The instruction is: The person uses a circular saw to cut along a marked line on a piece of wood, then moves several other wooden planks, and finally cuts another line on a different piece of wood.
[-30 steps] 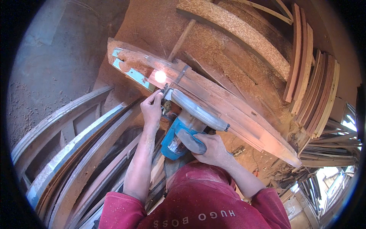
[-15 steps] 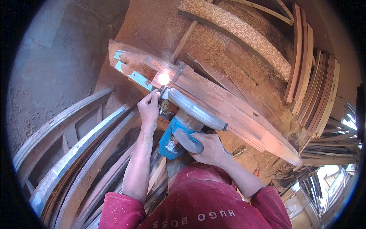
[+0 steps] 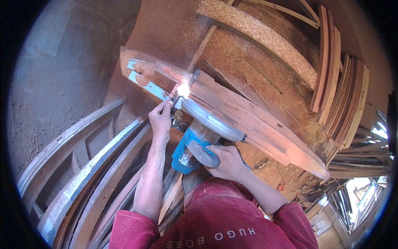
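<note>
Right grip (image 3: 229,161) wrapped around the rear handle, I hold a blue-and-grey power saw (image 3: 212,119) near the middle of the scene, at the near side of a long reddish board (image 3: 248,114). My left grip (image 3: 159,120) has thumb and fingertips drawn together at the saw's far left end; whether they pinch it or only touch it, I cannot tell. Just beyond them glows a bright white spot of light (image 3: 183,89). Farther left, a light-blue strip (image 3: 152,89) lies along the board. Curved frames (image 3: 93,162) arc at the near left, a sawdust-covered curved beam (image 3: 261,38) lies far off, and curved planks (image 3: 350,101) stand stacked at the right.
</note>
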`<state>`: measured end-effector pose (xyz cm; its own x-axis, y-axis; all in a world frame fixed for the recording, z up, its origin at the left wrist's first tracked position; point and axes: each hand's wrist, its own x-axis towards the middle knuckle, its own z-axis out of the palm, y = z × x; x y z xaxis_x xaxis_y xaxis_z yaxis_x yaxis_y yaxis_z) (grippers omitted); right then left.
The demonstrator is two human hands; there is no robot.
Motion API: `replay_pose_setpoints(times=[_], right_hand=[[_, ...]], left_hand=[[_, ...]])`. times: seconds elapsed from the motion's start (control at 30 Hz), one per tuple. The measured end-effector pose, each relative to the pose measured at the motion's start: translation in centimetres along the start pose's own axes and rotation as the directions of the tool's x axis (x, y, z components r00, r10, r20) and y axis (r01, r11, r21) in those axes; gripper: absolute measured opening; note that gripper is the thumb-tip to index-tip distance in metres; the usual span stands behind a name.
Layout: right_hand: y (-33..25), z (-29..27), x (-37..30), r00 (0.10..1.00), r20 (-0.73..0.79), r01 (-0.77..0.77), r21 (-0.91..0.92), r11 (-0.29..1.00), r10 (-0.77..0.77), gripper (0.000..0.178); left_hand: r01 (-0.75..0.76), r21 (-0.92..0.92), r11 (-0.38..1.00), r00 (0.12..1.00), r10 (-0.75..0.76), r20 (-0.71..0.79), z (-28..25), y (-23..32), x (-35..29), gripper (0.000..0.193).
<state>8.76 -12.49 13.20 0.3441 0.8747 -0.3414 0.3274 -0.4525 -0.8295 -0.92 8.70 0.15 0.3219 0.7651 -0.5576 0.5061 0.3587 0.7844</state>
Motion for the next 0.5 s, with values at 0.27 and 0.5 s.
replay_pose_setpoints(times=[0.27,0.5], right_hand=[[-0.4,0.5,1.0,0.997,0.064,-0.045,-0.024,0.999,0.047,0.039],[-1.1,1.1,2.1,1.0,-0.019,0.001,-0.008,1.0,-0.001,0.032]], left_hand=[[-0.011,-0.011,1.0,1.0,0.011,0.012,-0.9,0.7,0.9,0.033],[-0.008,-0.052,0.999,1.0,0.009,0.023,-1.7,0.8,2.0,0.033]])
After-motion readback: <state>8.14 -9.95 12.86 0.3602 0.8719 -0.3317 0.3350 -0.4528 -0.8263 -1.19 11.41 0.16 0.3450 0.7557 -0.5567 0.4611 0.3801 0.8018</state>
